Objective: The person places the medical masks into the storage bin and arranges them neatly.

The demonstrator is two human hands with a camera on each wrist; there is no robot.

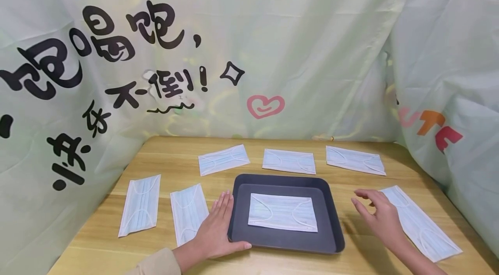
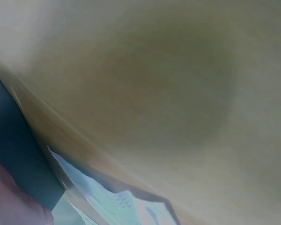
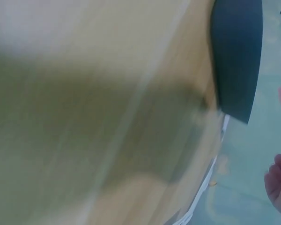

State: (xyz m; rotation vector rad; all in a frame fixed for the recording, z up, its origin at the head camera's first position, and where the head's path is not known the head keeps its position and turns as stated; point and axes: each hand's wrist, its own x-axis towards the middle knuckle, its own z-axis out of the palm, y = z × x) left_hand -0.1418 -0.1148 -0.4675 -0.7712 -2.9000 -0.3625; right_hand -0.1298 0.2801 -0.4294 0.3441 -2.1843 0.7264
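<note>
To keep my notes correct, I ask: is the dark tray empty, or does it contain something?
Not empty: the head view shows one face mask lying flat inside the dark tray, within its rim.

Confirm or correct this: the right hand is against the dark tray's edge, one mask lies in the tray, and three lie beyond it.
Not so: the left hand is against the edge of the dark tray, as the head view shows. One mask does lie in the tray, and three masks lie beyond it.
</note>
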